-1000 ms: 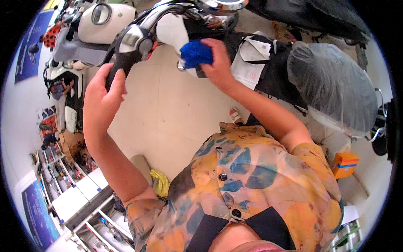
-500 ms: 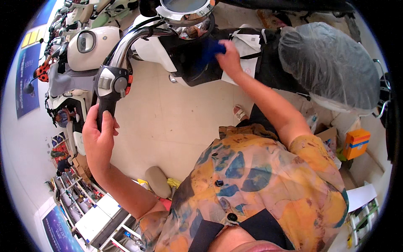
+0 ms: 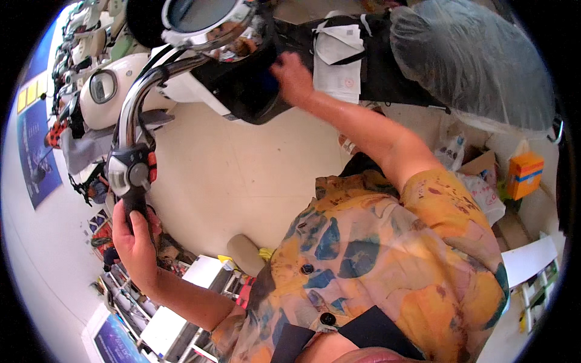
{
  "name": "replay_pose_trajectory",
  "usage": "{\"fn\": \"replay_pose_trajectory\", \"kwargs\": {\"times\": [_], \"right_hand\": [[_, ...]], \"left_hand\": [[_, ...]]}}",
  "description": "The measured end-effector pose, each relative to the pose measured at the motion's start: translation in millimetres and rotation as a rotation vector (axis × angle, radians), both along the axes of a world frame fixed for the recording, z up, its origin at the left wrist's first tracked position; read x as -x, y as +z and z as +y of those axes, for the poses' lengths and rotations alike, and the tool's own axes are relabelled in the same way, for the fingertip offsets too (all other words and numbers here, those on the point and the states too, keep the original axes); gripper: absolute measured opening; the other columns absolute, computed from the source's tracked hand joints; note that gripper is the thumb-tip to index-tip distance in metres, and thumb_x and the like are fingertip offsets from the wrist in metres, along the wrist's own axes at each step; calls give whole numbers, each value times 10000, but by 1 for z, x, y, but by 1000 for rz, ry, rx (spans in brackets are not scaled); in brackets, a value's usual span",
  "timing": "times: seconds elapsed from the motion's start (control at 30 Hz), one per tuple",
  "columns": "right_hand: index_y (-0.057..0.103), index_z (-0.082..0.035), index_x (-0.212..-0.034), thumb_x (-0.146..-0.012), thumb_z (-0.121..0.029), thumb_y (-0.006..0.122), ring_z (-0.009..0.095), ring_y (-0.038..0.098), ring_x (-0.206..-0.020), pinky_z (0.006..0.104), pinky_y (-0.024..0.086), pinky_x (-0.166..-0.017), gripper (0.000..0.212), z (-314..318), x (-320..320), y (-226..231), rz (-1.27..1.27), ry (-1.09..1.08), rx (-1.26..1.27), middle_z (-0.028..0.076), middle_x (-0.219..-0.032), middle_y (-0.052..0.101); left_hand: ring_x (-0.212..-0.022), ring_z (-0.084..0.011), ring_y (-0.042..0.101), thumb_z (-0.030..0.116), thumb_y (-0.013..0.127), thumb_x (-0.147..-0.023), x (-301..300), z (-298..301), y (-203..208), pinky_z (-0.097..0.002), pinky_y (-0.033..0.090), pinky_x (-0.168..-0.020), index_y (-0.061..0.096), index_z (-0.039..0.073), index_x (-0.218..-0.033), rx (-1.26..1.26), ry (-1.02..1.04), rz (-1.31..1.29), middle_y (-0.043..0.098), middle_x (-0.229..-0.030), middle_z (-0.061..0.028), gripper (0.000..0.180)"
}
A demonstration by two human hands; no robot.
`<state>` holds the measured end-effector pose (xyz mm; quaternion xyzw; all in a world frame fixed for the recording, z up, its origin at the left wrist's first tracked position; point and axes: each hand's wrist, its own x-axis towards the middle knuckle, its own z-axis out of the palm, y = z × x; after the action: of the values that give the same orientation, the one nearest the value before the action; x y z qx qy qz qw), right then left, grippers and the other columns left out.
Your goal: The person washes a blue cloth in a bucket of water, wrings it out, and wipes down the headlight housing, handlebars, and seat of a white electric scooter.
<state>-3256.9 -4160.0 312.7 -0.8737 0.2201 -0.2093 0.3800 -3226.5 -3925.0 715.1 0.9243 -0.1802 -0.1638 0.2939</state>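
Observation:
My left hand (image 3: 138, 245) is wrapped around the black handlebar grip (image 3: 134, 204) of a scooter, just below its switch block (image 3: 128, 172). My right hand (image 3: 295, 80) is closed on a dark blue cloth (image 3: 265, 80), smeared by motion, at the black inner panel (image 3: 233, 94) behind the white front shield. Most of the cloth blends into the dark panel. A round chrome-rimmed display (image 3: 203, 15) sits above, on the curved chrome handlebar (image 3: 129, 109). To the right of my right hand, white papers (image 3: 339, 78) lie on the scooter's black floor part.
The scooter's seat (image 3: 472, 66) is wrapped in clear plastic. Other scooters, one of them cream (image 3: 115, 91), stand at the far left. An orange box (image 3: 525, 174) and plastic bags (image 3: 487, 196) are at the right. A beige cushion (image 3: 245, 254) and white cabinets (image 3: 172, 330) stand near my left arm.
My right hand has moved left with the blue cloth, away from the papers. My left hand and the handlebar grip appear lower and further left; the whole view has shifted.

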Motion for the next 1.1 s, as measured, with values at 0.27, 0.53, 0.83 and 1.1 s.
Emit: {"fn": "replay_pose_trajectory", "kwargs": {"times": [0.27,0.53,0.83,1.1], "right_hand": [[694,-93,-974,-849,-340,629,287,603,-907,460,519,-706,284,-21,75,18,65,-55,-667,116,-792,675],[681,-39,-738,-838,-415,632,303,599,-851,455,512,-676,392,-78,113,32,-69,-242,120,105,-974,654],[593,30,-813,-823,-364,655,455,600,-772,501,483,-692,399,-74,72,33,-185,-291,-426,274,-813,620],[612,13,-880,-788,-314,695,225,639,-746,365,510,-681,349,-60,47,42,-520,-227,-1484,118,-829,650]], "left_hand": [[-625,-86,468,194,420,-1002,-6,-13,-2,-222,369,-561,492,8,-1046,-86,-116,-21,523,-733,-29,204],[-619,-91,481,216,431,-1000,-12,-15,-2,-224,384,-559,496,7,-1054,-66,-90,-4,544,-742,-41,226],[-631,-98,496,237,449,-1004,-14,-9,-1,-227,398,-556,504,4,-1069,-37,-62,-2,552,-767,-52,248],[-634,-103,501,236,459,-1004,-13,-4,1,-233,409,-556,503,1,-1100,-35,-57,6,557,-777,-57,257]]}}
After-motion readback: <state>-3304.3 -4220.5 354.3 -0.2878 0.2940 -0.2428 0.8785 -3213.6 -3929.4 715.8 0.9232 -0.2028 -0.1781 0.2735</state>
